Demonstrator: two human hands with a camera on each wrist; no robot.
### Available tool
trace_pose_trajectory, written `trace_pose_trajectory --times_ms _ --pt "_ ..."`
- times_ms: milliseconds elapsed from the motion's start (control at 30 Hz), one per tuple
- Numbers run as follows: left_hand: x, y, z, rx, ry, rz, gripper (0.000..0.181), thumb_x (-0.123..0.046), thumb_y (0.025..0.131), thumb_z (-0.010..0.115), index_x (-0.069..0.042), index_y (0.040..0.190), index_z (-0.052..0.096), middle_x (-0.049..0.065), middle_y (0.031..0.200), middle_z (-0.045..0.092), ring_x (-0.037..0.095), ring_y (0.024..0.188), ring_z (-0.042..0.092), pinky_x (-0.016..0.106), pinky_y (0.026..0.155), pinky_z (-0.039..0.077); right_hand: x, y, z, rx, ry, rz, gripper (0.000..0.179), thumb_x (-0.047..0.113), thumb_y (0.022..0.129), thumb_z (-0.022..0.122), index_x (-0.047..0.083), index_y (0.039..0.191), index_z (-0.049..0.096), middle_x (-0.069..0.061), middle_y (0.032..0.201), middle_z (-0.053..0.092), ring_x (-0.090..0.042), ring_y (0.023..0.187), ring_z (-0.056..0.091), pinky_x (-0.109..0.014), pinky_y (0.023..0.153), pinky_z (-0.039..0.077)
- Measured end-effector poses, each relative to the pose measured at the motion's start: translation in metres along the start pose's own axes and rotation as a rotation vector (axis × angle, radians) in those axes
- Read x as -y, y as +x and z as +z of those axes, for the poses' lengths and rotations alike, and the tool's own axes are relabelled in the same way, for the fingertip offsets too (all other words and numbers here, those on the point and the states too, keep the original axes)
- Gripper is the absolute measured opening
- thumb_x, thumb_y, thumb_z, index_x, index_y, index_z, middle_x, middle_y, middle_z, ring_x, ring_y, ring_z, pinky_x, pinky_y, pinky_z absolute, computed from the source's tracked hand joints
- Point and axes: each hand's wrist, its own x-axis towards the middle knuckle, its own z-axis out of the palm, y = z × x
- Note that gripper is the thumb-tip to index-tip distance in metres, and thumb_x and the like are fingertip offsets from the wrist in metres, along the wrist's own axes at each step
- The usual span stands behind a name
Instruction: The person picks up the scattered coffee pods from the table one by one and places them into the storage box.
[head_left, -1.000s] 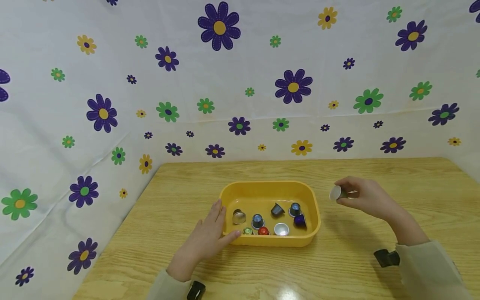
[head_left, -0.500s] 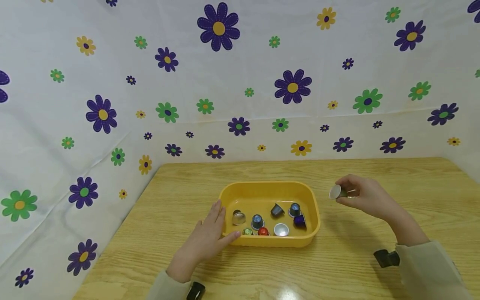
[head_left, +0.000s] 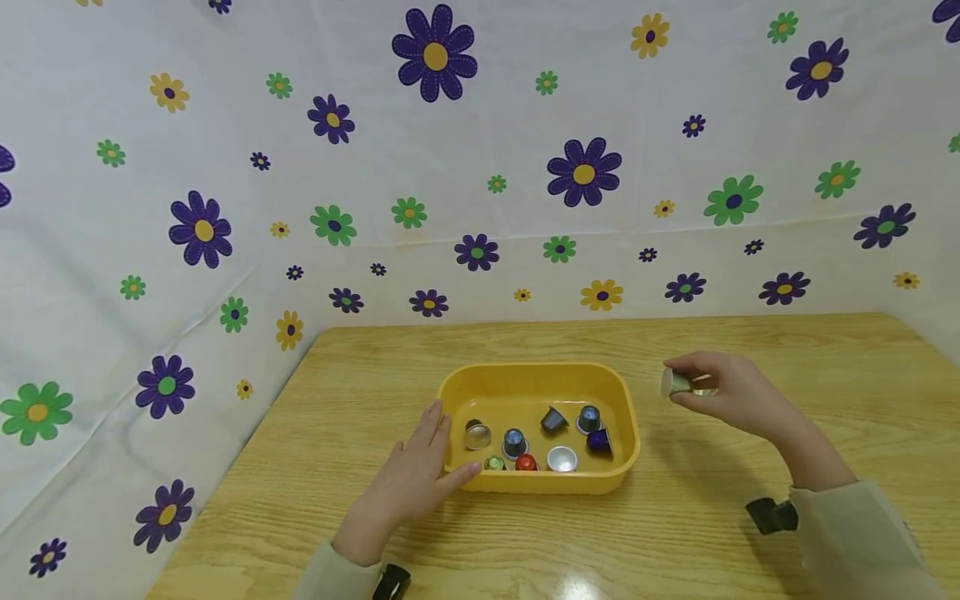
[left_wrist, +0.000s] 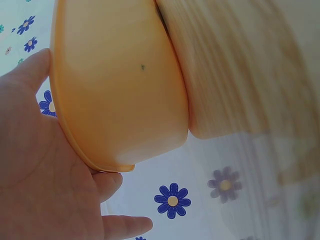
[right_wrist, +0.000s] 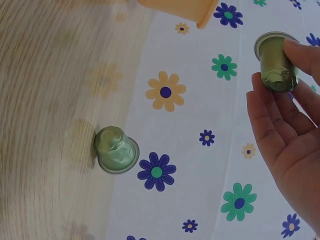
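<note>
A green coffee capsule (right_wrist: 278, 62) is pinched between the thumb and fingers of my right hand (head_left: 738, 396), held above the table to the right of a yellow tray (head_left: 540, 483). In the head view the capsule's pale lid side points left. My left hand (head_left: 408, 479) rests with straight fingers against the tray's left rim, its thumb over the front corner. Several used-looking capsules lie in the tray, among them a red capsule (head_left: 526, 462), a purple capsule (head_left: 599, 442) and a dark grey capsule (head_left: 553, 421). The front wall partly hides the nearest ones.
A second green capsule (right_wrist: 117, 150) stands lid-down on the wooden table (head_left: 525, 550), below my right hand. Behind and left of the table hangs a white cloth (head_left: 480, 125) printed with flowers.
My right hand has shifted slightly to the left and turned the green capsule a little, so more of its side shows. The left hand and tray stay in place.
</note>
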Motion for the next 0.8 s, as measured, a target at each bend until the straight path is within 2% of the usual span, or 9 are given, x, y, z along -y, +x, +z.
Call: trace_pose_trajectory --times_ms 333,567,800 --pt "0.0002 0.0005 0.0001 0.001 0.005 0.001 0.087 -0.062 0.085 0.035 0.006 0.137 0.02 0.017 0.146 0.002 0.027 0.132 0.004 0.059 0.095 0.02 -0.0001 0.0001 -0.0011 0.003 0.016 0.006 0.041 0.01 0.079 0.067 -0.008 0.114 0.054 -0.016 0.102 0.059 -0.028 0.09 0.057 -0.038 0.075 0.048" --pt "-0.0001 0.0003 -0.0004 -0.001 0.007 0.002 0.086 -0.061 0.085 0.036 0.006 0.137 0.021 0.017 0.146 0.003 0.027 0.132 0.004 0.059 0.094 0.02 0.0 0.0009 -0.0004 -0.007 0.04 0.008 0.032 0.009 0.079 0.067 -0.004 0.106 0.056 -0.009 0.095 0.06 -0.025 0.088 0.057 -0.038 0.075 0.048" --pt "0.0002 0.0 -0.0003 -0.001 0.008 0.004 0.087 -0.061 0.085 0.036 0.006 0.137 0.022 0.017 0.146 0.003 0.027 0.132 0.005 0.059 0.094 0.021 -0.0004 0.0012 -0.0003 -0.005 0.044 0.015 0.03 0.009 0.079 0.067 -0.003 0.104 0.057 -0.009 0.096 0.059 -0.025 0.088 0.057 -0.038 0.075 0.048"
